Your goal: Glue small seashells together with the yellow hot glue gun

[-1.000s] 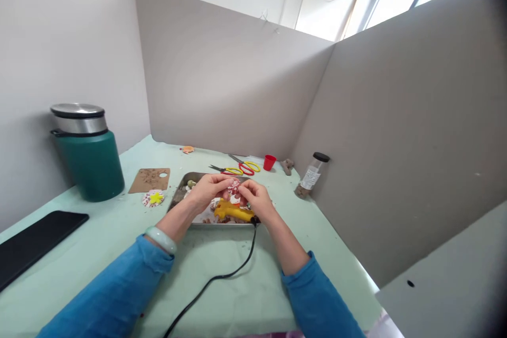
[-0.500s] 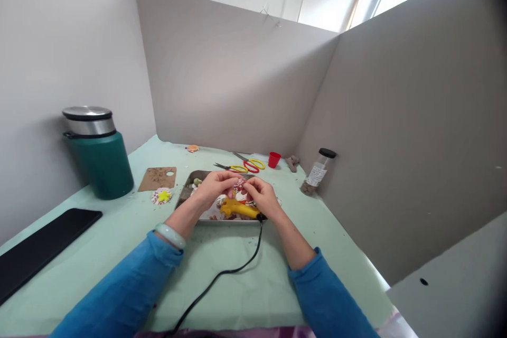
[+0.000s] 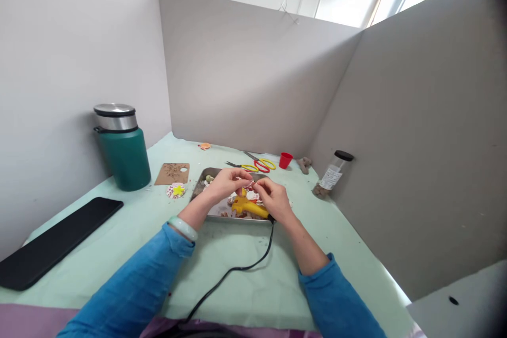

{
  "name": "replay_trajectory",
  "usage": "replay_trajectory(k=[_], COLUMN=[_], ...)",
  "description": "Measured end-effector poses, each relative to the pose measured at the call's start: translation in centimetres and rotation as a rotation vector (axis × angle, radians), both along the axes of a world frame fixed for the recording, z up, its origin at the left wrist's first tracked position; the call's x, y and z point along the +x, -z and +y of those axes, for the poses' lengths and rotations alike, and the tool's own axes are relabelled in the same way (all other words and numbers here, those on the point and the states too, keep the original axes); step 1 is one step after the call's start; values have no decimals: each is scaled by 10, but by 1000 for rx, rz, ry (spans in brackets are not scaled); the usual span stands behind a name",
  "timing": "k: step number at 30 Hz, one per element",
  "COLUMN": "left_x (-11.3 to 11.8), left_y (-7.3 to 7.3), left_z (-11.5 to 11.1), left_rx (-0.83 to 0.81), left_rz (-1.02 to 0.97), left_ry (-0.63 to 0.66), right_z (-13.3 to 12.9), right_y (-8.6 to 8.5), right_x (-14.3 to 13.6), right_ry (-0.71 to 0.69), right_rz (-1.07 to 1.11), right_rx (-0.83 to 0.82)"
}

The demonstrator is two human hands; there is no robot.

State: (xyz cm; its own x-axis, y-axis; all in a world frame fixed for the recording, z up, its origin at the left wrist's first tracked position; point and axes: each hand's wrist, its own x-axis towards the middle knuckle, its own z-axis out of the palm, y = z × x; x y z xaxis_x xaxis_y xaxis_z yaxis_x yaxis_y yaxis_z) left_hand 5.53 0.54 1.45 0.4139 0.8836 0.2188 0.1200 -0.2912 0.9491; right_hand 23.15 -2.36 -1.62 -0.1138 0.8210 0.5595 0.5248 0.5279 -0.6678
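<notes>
Over a metal tray (image 3: pixel 237 219), my left hand (image 3: pixel 228 184) and my right hand (image 3: pixel 273 196) meet at their fingertips. Between them is a small red-and-white speckled piece (image 3: pixel 249 185), partly covered by the fingers. My left hand's fingers are closed on its left side. The right thumb and forefinger pinch at its right edge. Below the hands a yellow glue gun (image 3: pixel 251 208) lies across the tray, its black cord (image 3: pixel 233 269) running toward the front edge. Small pieces in several colours lie in the tray, partly hidden by my hands.
Left are a green flask (image 3: pixel 124 158), a black flat object (image 3: pixel 59 240), a brown card (image 3: pixel 172 174) and a speckled disc with a yellow star (image 3: pixel 176 190). Behind the tray are scissors (image 3: pixel 261 166) and a red cup (image 3: pixel 285 160). A black-lidded jar (image 3: pixel 331 175) stands right.
The view has shifted, so the whole scene sits further right in the picture. My hands remain together over the tray, with the fingertips slightly rearranged around the speckled piece.
</notes>
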Motion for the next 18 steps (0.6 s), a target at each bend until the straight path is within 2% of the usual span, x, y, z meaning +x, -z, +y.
replay_trajectory(k=[7, 18], left_x=[0, -1], left_y=[4, 2], left_z=[4, 1], left_rx=[53, 118], left_rz=[58, 95], left_ry=[-1, 4], right_z=[-2, -2], right_y=[-1, -2], right_x=[0, 0], right_ry=[52, 36], right_rz=[-70, -92], right_rx=[120, 140])
